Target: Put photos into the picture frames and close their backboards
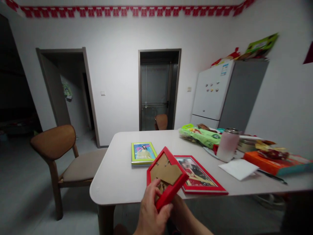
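A red picture frame (179, 168) is held up tilted over the near table edge, its brown backing board (163, 169) facing me. My left hand (153, 207) is closed on its lower corner, fingers over the backing and thumb along the outer edge. My right hand (177, 205) is behind and below the frame; its fingers are hidden, so its grip cannot be made out. Just beyond, a larger red-framed photo (199, 176) lies face up, partly covered by the held frame. A yellow-green framed picture (143, 152) of a figure in a pale dress lies to the left.
On the white table (117, 173) at the right are a pink bottle (228, 146), green packaging (202, 135), a folded white sheet (238, 168), a dark pen (272, 176) and an orange box (266, 161). A wooden chair (55, 143) stands left; a fridge (212, 91) is behind.
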The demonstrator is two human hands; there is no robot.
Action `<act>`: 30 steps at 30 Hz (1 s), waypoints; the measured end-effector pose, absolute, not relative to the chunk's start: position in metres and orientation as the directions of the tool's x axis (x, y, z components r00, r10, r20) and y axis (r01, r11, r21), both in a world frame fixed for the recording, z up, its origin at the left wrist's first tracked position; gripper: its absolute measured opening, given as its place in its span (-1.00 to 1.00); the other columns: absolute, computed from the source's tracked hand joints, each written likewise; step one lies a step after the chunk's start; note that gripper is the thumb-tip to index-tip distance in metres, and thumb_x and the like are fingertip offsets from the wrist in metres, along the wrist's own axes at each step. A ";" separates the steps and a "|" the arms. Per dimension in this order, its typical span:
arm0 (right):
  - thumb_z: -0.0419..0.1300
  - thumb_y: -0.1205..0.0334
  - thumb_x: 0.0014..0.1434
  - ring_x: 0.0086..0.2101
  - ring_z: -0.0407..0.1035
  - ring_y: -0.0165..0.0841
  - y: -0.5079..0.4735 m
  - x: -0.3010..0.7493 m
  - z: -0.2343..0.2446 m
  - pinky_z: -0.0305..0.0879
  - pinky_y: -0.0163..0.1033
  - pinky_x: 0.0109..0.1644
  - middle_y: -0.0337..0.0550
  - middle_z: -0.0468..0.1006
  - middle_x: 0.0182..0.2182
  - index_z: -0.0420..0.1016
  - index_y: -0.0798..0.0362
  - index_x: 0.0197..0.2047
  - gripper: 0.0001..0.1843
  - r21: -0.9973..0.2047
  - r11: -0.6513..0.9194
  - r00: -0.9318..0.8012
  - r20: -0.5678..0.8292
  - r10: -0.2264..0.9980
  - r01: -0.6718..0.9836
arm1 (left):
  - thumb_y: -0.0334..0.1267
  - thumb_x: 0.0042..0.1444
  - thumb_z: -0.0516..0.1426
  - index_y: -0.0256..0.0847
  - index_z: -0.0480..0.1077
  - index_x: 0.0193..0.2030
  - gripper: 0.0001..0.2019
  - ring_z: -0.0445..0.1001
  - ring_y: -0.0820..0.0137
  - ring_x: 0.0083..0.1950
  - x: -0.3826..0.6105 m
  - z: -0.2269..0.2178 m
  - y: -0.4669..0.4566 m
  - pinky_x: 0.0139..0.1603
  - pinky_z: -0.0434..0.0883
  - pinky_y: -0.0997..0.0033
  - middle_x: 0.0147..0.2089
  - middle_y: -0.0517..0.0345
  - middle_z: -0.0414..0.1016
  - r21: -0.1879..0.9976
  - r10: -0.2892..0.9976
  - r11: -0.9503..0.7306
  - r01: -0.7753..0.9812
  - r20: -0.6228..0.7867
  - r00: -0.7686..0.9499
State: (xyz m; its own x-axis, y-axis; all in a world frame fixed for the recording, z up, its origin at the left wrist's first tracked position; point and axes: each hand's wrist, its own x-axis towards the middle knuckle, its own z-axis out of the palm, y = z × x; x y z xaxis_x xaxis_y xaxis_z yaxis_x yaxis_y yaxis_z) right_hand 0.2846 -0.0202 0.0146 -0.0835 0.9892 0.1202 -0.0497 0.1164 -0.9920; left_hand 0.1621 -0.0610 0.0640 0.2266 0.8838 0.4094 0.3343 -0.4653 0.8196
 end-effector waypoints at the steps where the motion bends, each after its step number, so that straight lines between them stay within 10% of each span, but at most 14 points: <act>1: -0.01 -0.06 -0.04 -0.49 0.37 -0.33 -0.024 0.274 0.014 0.30 -0.23 -0.42 -0.12 0.47 -0.51 0.39 0.08 -0.33 -0.61 -0.991 0.096 -0.088 0.105 0.991 -0.096 | -0.25 -0.09 0.05 -0.17 0.22 -0.33 -0.86 0.23 0.20 0.05 0.168 0.066 -0.063 -0.01 0.25 0.23 0.10 0.02 0.20 0.856 0.889 -0.449 0.256 0.401 0.219; 6: -0.03 -0.07 -0.02 -0.50 0.37 -0.34 -0.023 0.281 0.027 0.31 -0.25 -0.44 -0.18 0.46 -0.54 0.37 0.05 -0.26 -0.59 -0.939 0.101 0.096 0.074 0.993 -0.329 | -0.27 -0.10 0.09 -0.15 0.16 -0.24 -0.75 0.28 0.27 0.01 0.189 0.085 -0.059 -0.03 0.27 0.32 0.10 0.05 0.21 0.905 0.890 -0.424 -0.020 0.421 0.175; 12: -0.03 0.07 0.02 -0.46 0.41 -0.31 0.025 0.399 0.052 0.31 -0.23 -0.42 -0.18 0.53 -0.47 0.27 0.03 -0.01 -0.54 -0.979 0.051 0.323 0.114 0.939 0.196 | -0.43 -0.05 0.04 -0.19 -0.06 0.05 -0.49 0.35 0.37 -0.04 0.212 0.089 -0.019 -0.04 0.30 0.38 0.02 0.04 0.30 0.931 0.930 -0.281 -0.232 0.324 0.173; 17: 0.03 0.14 -0.03 -0.45 0.42 -0.29 0.066 0.476 0.057 0.27 -0.29 -0.42 -0.05 0.56 -0.43 0.29 0.18 -0.01 -0.49 -0.743 -0.165 0.380 0.128 0.916 0.648 | -0.60 -0.11 -0.01 -0.23 0.12 -0.04 -0.56 0.35 0.41 -0.03 0.255 0.053 0.011 -0.08 0.33 0.46 0.02 0.04 0.32 0.984 0.950 -0.153 -0.089 0.171 0.263; 30: -0.04 0.30 -0.03 -0.21 0.34 -0.07 0.079 0.474 0.039 0.16 -0.11 -0.17 0.22 0.46 -0.22 0.37 0.28 -0.09 -0.56 -0.348 -0.237 0.318 0.199 0.927 0.907 | -0.44 -0.17 0.15 -0.29 0.16 0.03 -0.46 0.31 0.31 -0.01 0.243 0.005 0.037 -0.01 0.23 0.37 0.00 -0.03 0.33 0.987 0.983 -0.066 0.149 0.039 0.179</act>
